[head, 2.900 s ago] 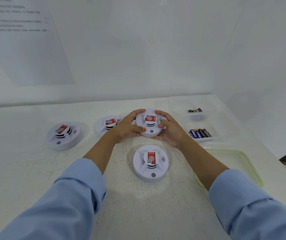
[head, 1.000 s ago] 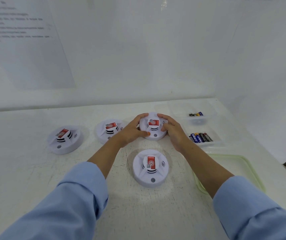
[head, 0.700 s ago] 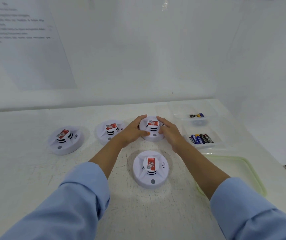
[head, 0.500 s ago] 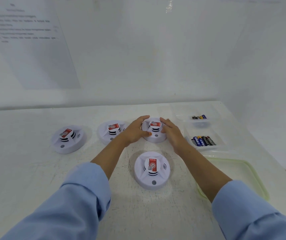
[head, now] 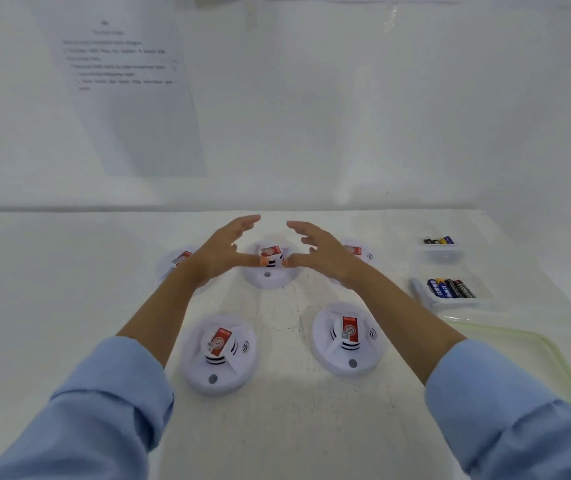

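Status: middle back detector (head: 268, 276) sits flat on the table (head: 69, 289), label up, centre of the far row. Left hand (head: 221, 252) and right hand (head: 322, 252) hover over it, one on each side, fingers spread and straight, holding nothing. Thumbs are close to its red label; blur hides whether they touch. Could be just set down or about to be picked up, can't tell which.

Five units total, all closed and face up. Back left detector (head: 180, 259) and back right detector (head: 358, 251) flank it, partly hidden by the wrists. Front left detector (head: 218, 355) and front right detector (head: 348, 339) sit nearer the person.

Batteries (head: 450, 288) lie in clear trays (head: 419, 294) at right, well apart from the hands. My read: layout looks mostly done. Can't see which units have cells fitted, so what's left is unclear.
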